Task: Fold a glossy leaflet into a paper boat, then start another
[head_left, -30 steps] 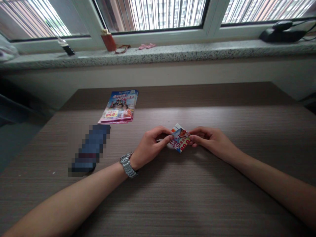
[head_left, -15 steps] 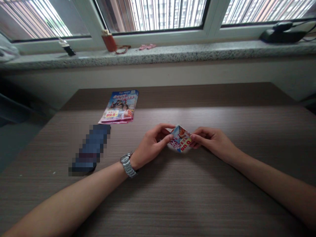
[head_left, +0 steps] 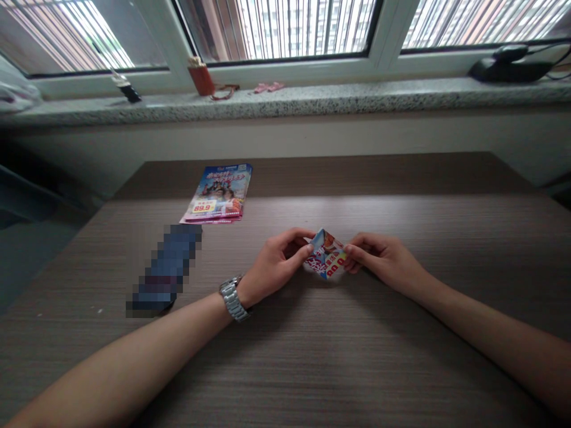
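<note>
Flyer stack (head_left: 218, 193) toward far left corner of bench (head_left: 285, 368); pixelated object (head_left: 165, 267) toward left edge. On windowsill (head_left: 357, 106): red case (head_left: 202, 81), black device (head_left: 511, 71) toward right end.

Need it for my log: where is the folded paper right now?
In the head view, the folded paper is right of and below the picture's centre, held between the left hand and the right hand, right of the flyer stack.

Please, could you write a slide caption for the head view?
The left hand and right hand pinch a folded paper over a table.
</note>
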Tool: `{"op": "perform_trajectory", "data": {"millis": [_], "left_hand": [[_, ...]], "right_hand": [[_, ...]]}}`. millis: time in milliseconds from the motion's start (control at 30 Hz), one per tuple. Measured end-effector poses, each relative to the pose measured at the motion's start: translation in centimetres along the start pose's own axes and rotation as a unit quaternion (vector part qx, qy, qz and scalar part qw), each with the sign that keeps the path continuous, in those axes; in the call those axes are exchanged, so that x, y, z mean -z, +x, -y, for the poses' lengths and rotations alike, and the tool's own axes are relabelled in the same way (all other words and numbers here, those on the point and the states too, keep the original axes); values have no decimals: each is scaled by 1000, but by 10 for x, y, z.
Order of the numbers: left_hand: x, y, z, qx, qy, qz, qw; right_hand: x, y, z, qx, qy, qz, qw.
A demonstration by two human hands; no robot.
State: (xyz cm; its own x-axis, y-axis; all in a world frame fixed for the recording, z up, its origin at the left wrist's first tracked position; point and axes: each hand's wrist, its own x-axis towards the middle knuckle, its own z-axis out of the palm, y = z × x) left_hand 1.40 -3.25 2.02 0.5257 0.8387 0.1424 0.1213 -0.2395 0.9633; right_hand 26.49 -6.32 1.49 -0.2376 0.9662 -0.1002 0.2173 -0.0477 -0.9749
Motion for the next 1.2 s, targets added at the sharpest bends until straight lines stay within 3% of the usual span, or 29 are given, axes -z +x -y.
{"op": "perform_trajectory", "data": {"millis": [200,500,1200], "left_hand": [[-1,-1,-3,-6,27,2,1000],[-7,-8,-8,-1,51,58,997],[-7,-3,-6,15,-2,42,999]], "right_hand": [[-4,-3,6,7,-18,8,1000],[-11,-7,12,24,-5,0,1000],[-10,-7,12,25,-41,-44,998]]}}
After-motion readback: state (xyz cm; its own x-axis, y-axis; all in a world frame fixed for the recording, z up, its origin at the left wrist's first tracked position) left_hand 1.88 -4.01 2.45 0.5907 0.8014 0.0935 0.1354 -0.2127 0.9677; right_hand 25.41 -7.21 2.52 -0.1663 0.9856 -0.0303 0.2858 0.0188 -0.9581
